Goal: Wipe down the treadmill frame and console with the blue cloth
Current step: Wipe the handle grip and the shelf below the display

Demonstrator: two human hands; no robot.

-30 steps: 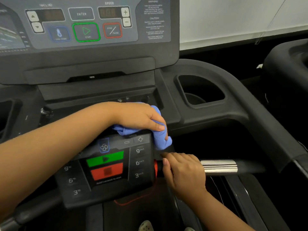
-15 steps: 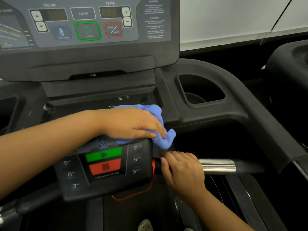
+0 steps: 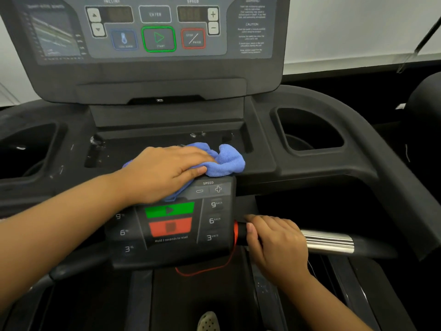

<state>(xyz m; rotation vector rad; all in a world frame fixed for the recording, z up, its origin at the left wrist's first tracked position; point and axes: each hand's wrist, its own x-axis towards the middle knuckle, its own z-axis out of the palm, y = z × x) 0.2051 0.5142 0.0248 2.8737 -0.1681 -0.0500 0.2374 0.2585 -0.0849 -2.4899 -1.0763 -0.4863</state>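
My left hand (image 3: pixel 164 173) lies flat on the bunched blue cloth (image 3: pixel 224 161), pressing it against the black ledge between the shallow tray (image 3: pixel 167 139) and the lower keypad (image 3: pixel 171 223). The cloth's bulk sticks out to the right of my fingers; part of it is hidden under my palm. My right hand (image 3: pixel 276 244) is wrapped around the black crossbar handle (image 3: pixel 329 241), just right of the keypad and left of the silver sensor sleeve. The upper console (image 3: pixel 157 32) with its display and start and stop buttons rises behind the tray.
Cup holders sit in the frame on the right (image 3: pixel 307 132) and on the left (image 3: pixel 26 144). A red safety cord (image 3: pixel 207 271) loops below the keypad. The right frame arm (image 3: pixel 381 168) curves down toward me. A shoe tip (image 3: pixel 207 321) shows on the belt.
My left hand has slid the cloth up off the keypad's top row, uncovering the speed minus and plus keys, and onto the ledge. My right hand has kept its grip on the handle.
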